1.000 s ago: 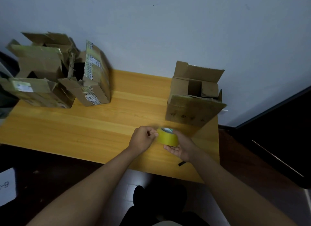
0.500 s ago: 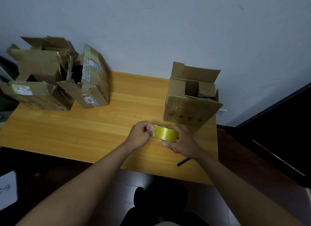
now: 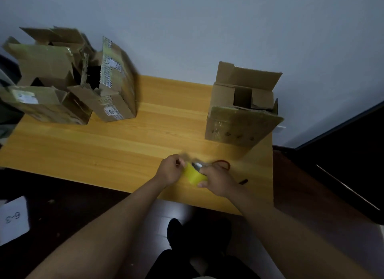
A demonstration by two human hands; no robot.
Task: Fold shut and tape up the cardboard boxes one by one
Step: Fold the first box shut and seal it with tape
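A yellow tape roll (image 3: 194, 173) is held just above the front of the wooden table (image 3: 124, 145). My right hand (image 3: 218, 180) grips the roll from the right, fingers curled round it. My left hand (image 3: 170, 170) pinches at the roll's left edge, where the tape end seems to be; motion blur hides the detail. An open cardboard box (image 3: 242, 110) stands behind the hands at the table's right, its flaps up. Several more open boxes (image 3: 68, 81) are piled at the far left.
A red loop (image 3: 223, 163) and a small dark object (image 3: 243, 182) lie on the table right of my hands. A white paper marked 6-3 (image 3: 13, 218) lies on the dark floor at the left. A dark cabinet (image 3: 342, 164) stands to the right.
The roll has tilted and turned in my hands, and both hands shifted slightly left. My right hand now leaves the red loop uncovered. The boxes have not moved.
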